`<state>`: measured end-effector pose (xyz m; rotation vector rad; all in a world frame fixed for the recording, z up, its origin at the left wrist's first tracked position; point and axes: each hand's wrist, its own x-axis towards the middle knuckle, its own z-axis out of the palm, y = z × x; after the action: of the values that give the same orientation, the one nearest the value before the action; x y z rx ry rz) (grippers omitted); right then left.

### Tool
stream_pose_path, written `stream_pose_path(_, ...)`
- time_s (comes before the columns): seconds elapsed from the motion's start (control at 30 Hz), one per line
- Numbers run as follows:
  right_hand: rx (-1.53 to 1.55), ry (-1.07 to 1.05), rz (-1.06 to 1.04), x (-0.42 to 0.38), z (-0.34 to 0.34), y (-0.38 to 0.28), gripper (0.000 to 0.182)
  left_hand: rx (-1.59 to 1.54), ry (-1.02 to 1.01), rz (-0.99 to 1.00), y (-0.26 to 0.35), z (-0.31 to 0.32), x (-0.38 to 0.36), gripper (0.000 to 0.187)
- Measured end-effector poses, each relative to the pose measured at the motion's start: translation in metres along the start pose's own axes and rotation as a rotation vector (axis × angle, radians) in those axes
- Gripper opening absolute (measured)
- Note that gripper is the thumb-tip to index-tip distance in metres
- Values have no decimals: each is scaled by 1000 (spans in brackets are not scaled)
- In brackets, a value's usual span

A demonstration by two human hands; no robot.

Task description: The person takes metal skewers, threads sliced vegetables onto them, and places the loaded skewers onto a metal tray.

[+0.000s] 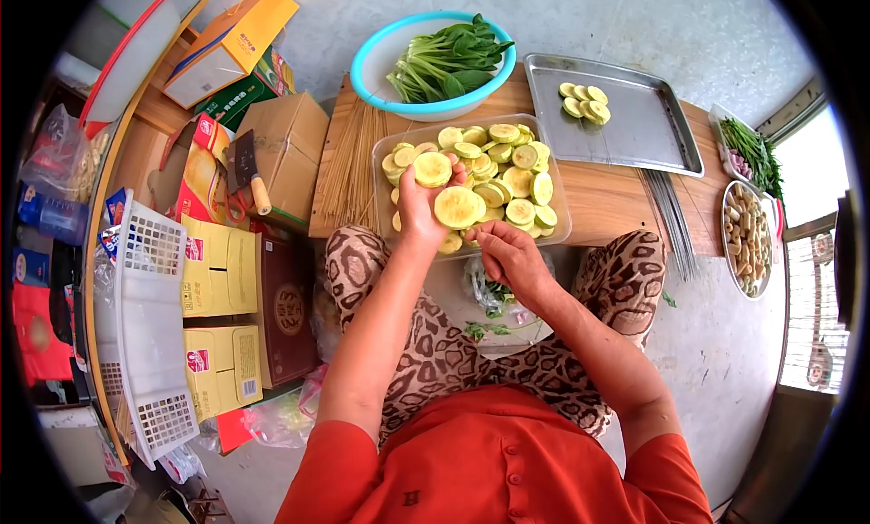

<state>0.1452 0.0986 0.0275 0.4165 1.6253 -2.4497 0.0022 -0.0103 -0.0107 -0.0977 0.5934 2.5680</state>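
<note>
Person in red shirt (pixel 462 470), seated. Left hand (pixel 418 208) holds round squash slices (pixel 459 208) over a clear tub (pixel 559 202) of more. Right hand (pixel 514 255) just beside, fingertips pinched; grip unclear. Beyond: blue-rimmed basin (pixel 362 71) of greens (pixel 453 63); metal tray (pixel 630 121), few slices.

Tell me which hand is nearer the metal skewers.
Right: the right hand is left of the metal skewers; the left hand is farther left, holding squash slices.

At upper centre, a blue-rimmed basin (pixel 433 108) held leafy greens (pixel 449 63). At left, a wooden-handled knife (pixel 245 161) lay at the edge of a brown cardboard box (pixel 292 152); below, two yellow boxes (pixel 217 270) stood between a white plastic crate (pixel 145 315) and a dark red box (pixel 288 308).
</note>
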Motion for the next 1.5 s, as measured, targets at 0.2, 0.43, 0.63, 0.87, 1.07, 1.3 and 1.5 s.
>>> stream_pose_path(0.2, 8, 6, -7, 5, 2, 3, 16, -3, -2, -46, -4, 3, -3, 35)
stream_pose_path(0.43, -6, 17, -68, 10, 6, 10, 16, -33, -8, -19, -2, 5, -4, 35)
stream_pose_path(0.63, -26, 36, -88, 13, 6, 12, 17, -18, 1, 1, -3, 8, -5, 34)
stream_pose_path(0.87, 3, 55, -38, 19, 6, 14, 20, -25, -8, 9, -5, 6, -4, 34)
stream_pose_path(1.07, -132, -5, 0, 9, 9, -1, 23, -1, 25, 98, 11, 8, -3, 32)
stream_pose_path(1.3, -194, 35, -89, 6, 9, 7, 18, 5, 29, 109, 10, 9, -5, 33)
stream_pose_path(1.5, -202, 29, -128, 10, 7, 10, 18, -3, 33, 79, 8, 9, -5, 34)
